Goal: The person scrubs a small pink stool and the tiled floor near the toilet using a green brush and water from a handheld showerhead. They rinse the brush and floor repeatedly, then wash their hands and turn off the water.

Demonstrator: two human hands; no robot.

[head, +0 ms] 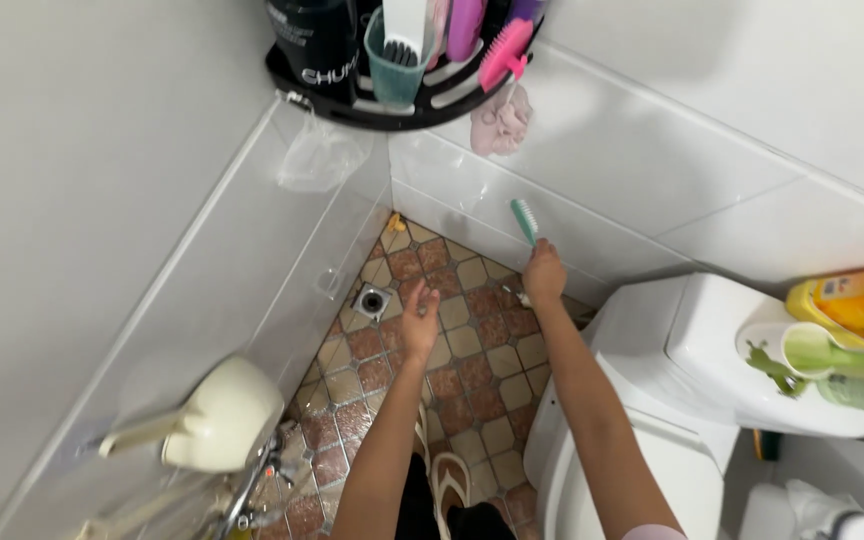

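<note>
The right hand (544, 272) grips a green brush (524, 219) against the wall tiles at 12 o'clock. The left hand (418, 322) hangs open. A black corner rack (352, 105) holds bottles, a green cup (395, 60) and brushes.

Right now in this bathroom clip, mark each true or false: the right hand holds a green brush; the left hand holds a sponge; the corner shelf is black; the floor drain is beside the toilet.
1. The right hand holds a green brush. True.
2. The left hand holds a sponge. False: it is open and holds nothing.
3. The corner shelf is black. True.
4. The floor drain is beside the toilet. False: it lies near the wall corner, across the tiled floor from the toilet.
</note>
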